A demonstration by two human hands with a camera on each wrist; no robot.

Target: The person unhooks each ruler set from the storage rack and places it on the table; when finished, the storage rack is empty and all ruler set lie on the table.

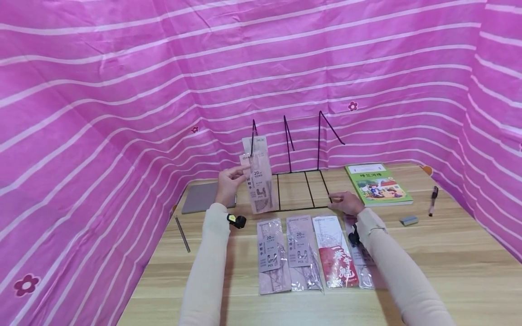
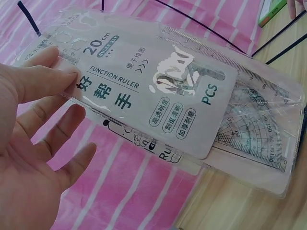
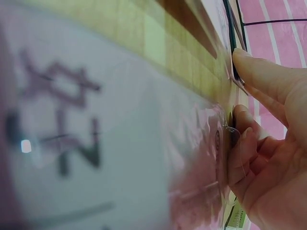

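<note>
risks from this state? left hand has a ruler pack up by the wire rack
1. The left hand pinches the ruler pack only at one edge, other fingers spread; the slick sleeve could slip or twist.
2. The wire rack looks light. The right hand rests at its front rail; if it lifts, the pack could nudge the rack.
3. Four packs lie under the forearms and could be swept aside.

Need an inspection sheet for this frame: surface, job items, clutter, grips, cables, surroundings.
Surface: wooden table.
Job's things: ruler set pack held upright at the wire rack; four more packs in a row.
Clutter: green book, eraser, marker, grey tablet, thin rod.
Grips: left hand pinches the pack; right hand fingers rest on the rack's front edge.
Cables: nothing seen.
Surroundings: pink striped cloth on three sides.
</note>
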